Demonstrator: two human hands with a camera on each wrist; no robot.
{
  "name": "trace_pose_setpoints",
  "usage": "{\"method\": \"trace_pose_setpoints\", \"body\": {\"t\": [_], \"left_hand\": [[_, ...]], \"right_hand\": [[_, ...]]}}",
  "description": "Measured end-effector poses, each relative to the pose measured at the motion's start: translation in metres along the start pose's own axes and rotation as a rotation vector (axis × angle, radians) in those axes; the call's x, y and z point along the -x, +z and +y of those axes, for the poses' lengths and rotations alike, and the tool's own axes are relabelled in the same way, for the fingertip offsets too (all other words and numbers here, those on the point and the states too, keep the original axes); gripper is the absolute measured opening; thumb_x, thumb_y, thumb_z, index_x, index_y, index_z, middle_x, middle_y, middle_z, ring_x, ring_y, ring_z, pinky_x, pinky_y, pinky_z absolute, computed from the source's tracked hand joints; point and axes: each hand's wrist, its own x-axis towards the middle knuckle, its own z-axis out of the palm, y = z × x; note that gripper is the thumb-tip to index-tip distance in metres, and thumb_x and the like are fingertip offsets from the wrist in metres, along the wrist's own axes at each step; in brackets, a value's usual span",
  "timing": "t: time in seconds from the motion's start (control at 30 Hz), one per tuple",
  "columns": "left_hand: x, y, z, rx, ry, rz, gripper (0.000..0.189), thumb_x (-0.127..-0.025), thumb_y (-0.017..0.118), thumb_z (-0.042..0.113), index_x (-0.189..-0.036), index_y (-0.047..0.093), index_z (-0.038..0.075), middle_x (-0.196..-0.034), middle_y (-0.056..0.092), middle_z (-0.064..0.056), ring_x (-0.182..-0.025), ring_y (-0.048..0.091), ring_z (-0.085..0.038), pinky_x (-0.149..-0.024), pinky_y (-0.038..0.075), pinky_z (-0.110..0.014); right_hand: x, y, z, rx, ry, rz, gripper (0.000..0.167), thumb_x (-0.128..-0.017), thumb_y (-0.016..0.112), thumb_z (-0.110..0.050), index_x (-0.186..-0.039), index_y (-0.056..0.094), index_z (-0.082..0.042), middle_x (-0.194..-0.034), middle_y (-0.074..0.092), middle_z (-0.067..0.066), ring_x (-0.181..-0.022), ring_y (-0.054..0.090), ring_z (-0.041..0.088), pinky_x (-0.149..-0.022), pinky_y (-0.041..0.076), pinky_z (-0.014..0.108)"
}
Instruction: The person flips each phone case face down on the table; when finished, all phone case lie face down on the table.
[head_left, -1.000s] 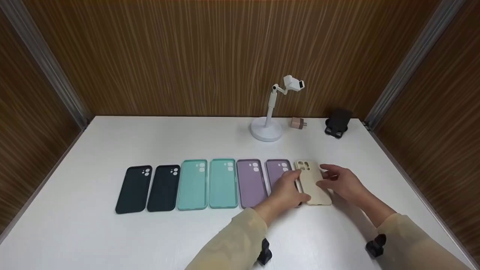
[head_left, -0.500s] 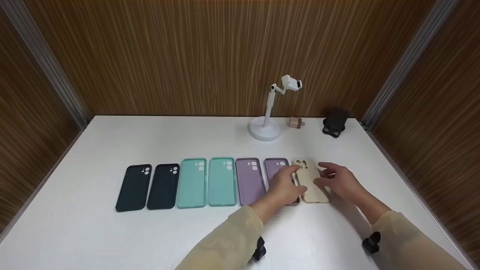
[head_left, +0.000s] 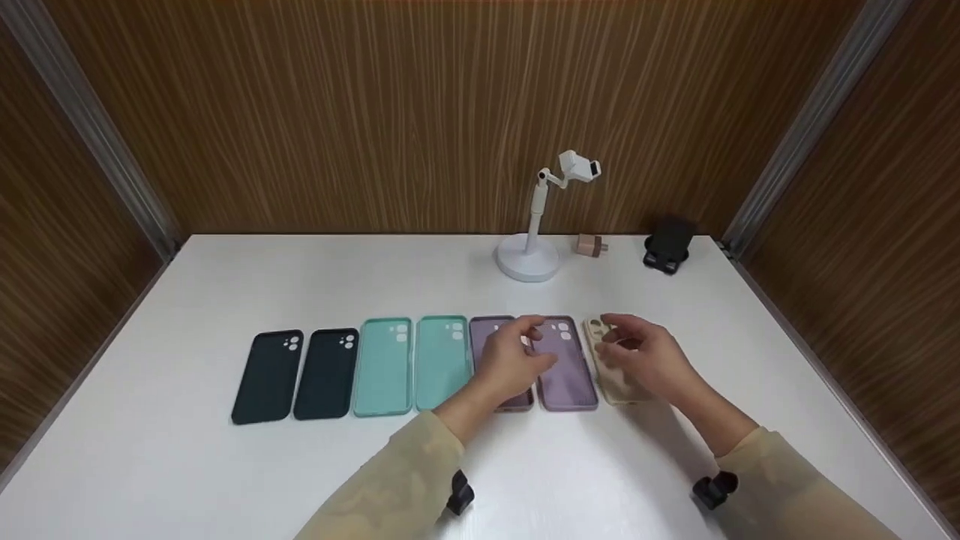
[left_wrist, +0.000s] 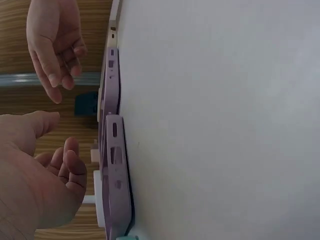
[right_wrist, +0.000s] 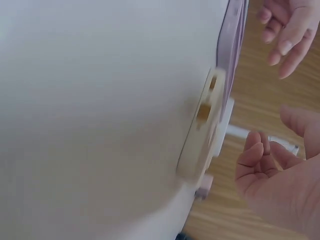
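Several phone cases lie in a row on the white table. At the right end is a cream phone case (head_left: 615, 379), partly hidden under my right hand (head_left: 651, 358), which hovers over it with loosely bent fingers and holds nothing. Left of it lies a purple phone case (head_left: 566, 371). My left hand (head_left: 510, 360) is raised over a second purple phone case (head_left: 481, 337) and covers much of it; its thumb and fingers are apart, with nothing between them. In the left wrist view, both hands show above the cases, gaps between thumb and fingers.
Two turquoise phone cases (head_left: 384, 367) and two black phone cases (head_left: 268, 379) continue the row leftward. Behind stand a white stand (head_left: 529, 259), a pink charger plug (head_left: 589, 245) and a black phone holder (head_left: 667, 244). Wood-grain panels (head_left: 337, 112) enclose the table's back and sides.
My left hand has let go of the cream case's left side and moved left over the purple cases. My right hand has lifted from its right edge and shifted left over it.
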Motion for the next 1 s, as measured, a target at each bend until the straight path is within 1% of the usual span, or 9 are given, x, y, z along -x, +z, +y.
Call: {"method": "trace_pose_setpoints", "body": {"t": [0.1,0.2,0.27,0.33,0.43,0.57,0.67,0.87,1.0], "left_hand": [[0.000,-0.005,-0.006,-0.008,0.006,-0.005,0.056,-0.087,0.083,0.004,-0.140,0.064,-0.003,-0.116,0.068,-0.016,-0.082,0.060,-0.014,-0.070,0.050,-0.022],[0.000,-0.007,-0.011,-0.041,-0.009,-0.007,0.059,-0.087,0.085,0.006,-0.140,0.063,-0.003,-0.116,0.069,-0.014,-0.092,0.064,-0.023,-0.079,0.051,-0.027],[-0.001,-0.008,-0.014,-0.065,-0.028,-0.013,0.060,-0.087,0.086,0.008,-0.141,0.063,-0.003,-0.116,0.069,-0.013,-0.101,0.064,-0.027,-0.087,0.052,-0.031],[-0.001,-0.009,-0.017,-0.087,-0.050,-0.024,0.060,-0.086,0.087,0.010,-0.141,0.064,-0.001,-0.117,0.069,-0.011,-0.105,0.064,-0.027,-0.093,0.052,-0.036],[-0.001,-0.010,-0.019,-0.094,-0.079,-0.052,0.060,-0.087,0.088,0.013,-0.141,0.064,0.001,-0.119,0.069,-0.010,-0.110,0.064,-0.025,-0.099,0.052,-0.040],[0.000,-0.010,-0.021,-0.108,-0.106,-0.080,0.062,-0.087,0.089,0.016,-0.142,0.064,0.003,-0.121,0.069,-0.008,-0.112,0.063,-0.023,-0.103,0.051,-0.040],[0.000,-0.012,-0.022,-0.130,-0.109,-0.087,0.063,-0.086,0.090,0.017,-0.141,0.064,0.002,-0.122,0.068,-0.009,-0.112,0.063,-0.024,-0.104,0.051,-0.040],[0.003,-0.010,-0.022,-0.229,-0.105,-0.106,0.067,-0.086,0.091,0.024,-0.144,0.063,0.004,-0.130,0.066,-0.009,-0.119,0.062,-0.024,-0.110,0.048,-0.038],[0.006,-0.006,-0.021,-0.310,-0.074,-0.131,0.070,-0.086,0.091,0.031,-0.145,0.063,0.006,-0.135,0.066,-0.009,-0.123,0.062,-0.024,-0.111,0.047,-0.037]], "right_hand": [[-0.001,0.008,-0.003,-0.008,0.008,-0.018,0.052,-0.099,0.074,-0.011,-0.148,0.058,0.000,-0.111,0.071,0.013,-0.099,0.064,0.024,-0.073,0.054,0.024],[-0.002,0.013,-0.005,-0.006,0.024,-0.041,0.054,-0.099,0.074,-0.012,-0.149,0.057,-0.001,-0.112,0.070,0.012,-0.101,0.064,0.024,-0.077,0.054,0.025],[-0.003,0.016,-0.005,-0.009,0.031,-0.052,0.055,-0.099,0.074,-0.012,-0.150,0.056,-0.001,-0.113,0.070,0.012,-0.102,0.064,0.025,-0.078,0.054,0.026],[-0.004,0.019,-0.004,-0.010,0.041,-0.061,0.056,-0.099,0.075,-0.012,-0.151,0.055,0.000,-0.114,0.069,0.012,-0.103,0.064,0.025,-0.079,0.054,0.026],[-0.006,0.021,-0.002,-0.003,0.066,-0.066,0.057,-0.099,0.075,-0.012,-0.152,0.055,0.000,-0.114,0.069,0.012,-0.104,0.064,0.026,-0.080,0.053,0.027],[-0.007,0.023,0.001,0.016,0.097,-0.077,0.057,-0.099,0.075,-0.013,-0.151,0.055,0.000,-0.115,0.069,0.012,-0.105,0.064,0.026,-0.083,0.053,0.031],[-0.008,0.025,0.003,0.031,0.093,-0.082,0.056,-0.099,0.075,-0.011,-0.149,0.057,0.001,-0.114,0.070,0.012,-0.104,0.064,0.026,-0.084,0.053,0.033],[-0.009,0.028,0.005,0.073,0.087,-0.092,0.055,-0.097,0.077,-0.009,-0.147,0.058,0.003,-0.114,0.071,0.011,-0.101,0.062,0.024,-0.079,0.052,0.029],[-0.009,0.028,0.007,0.089,0.112,-0.090,0.054,-0.096,0.077,-0.010,-0.146,0.060,0.002,-0.111,0.069,0.009,-0.099,0.060,0.023,-0.075,0.050,0.027]]}}
